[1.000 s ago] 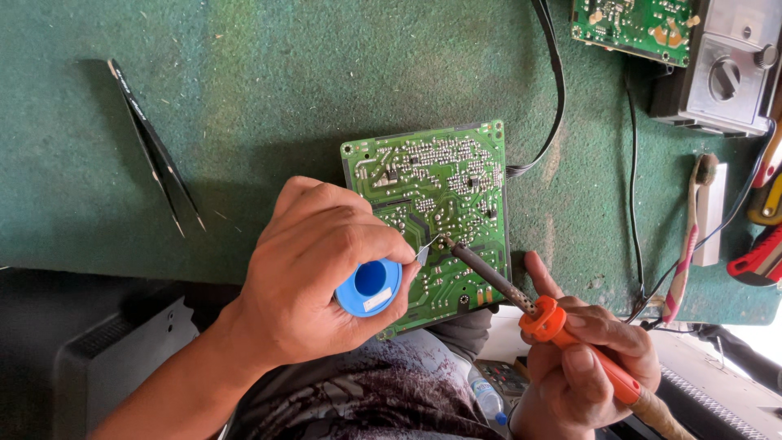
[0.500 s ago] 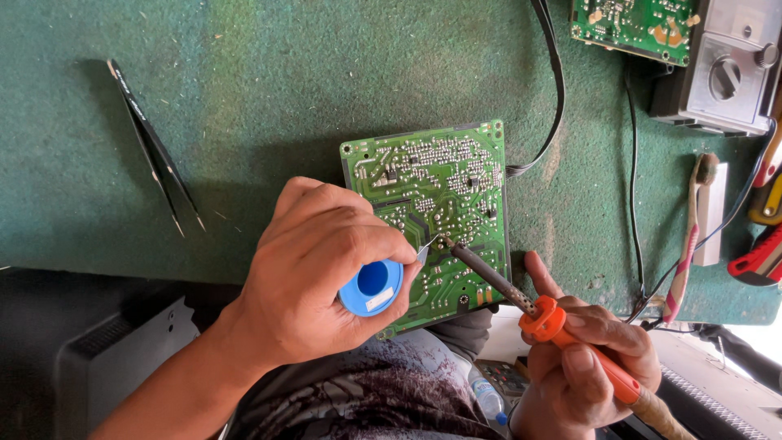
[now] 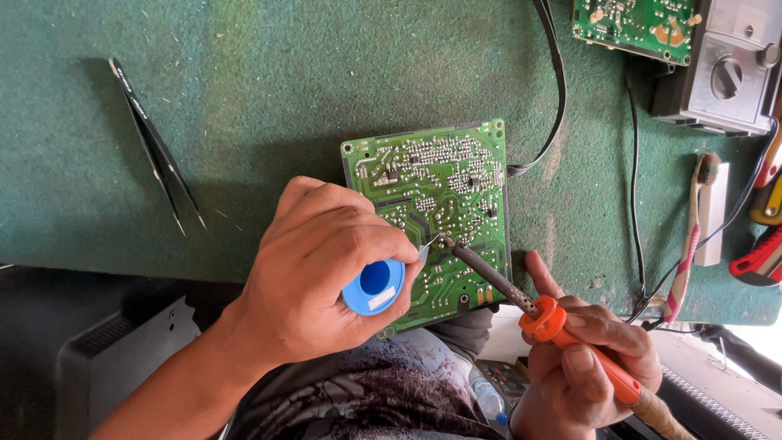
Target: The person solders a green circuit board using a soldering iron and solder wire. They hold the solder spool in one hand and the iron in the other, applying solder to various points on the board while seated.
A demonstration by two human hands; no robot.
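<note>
Nothing has shifted; left hand (image 3: 322, 281) grips the blue solder spool (image 3: 373, 286), right hand (image 3: 588, 363) clamps the soldering iron (image 3: 521, 297), tip on the green circuit board (image 3: 436, 208); lingering heat could bridge neighbouring joints.

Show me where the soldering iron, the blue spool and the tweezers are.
soldering iron (image 3: 544, 319): head view, on its orange collar.
blue spool (image 3: 373, 285): head view, on its blue flange.
tweezers (image 3: 156, 147): head view, mid-length of the arms.
</note>
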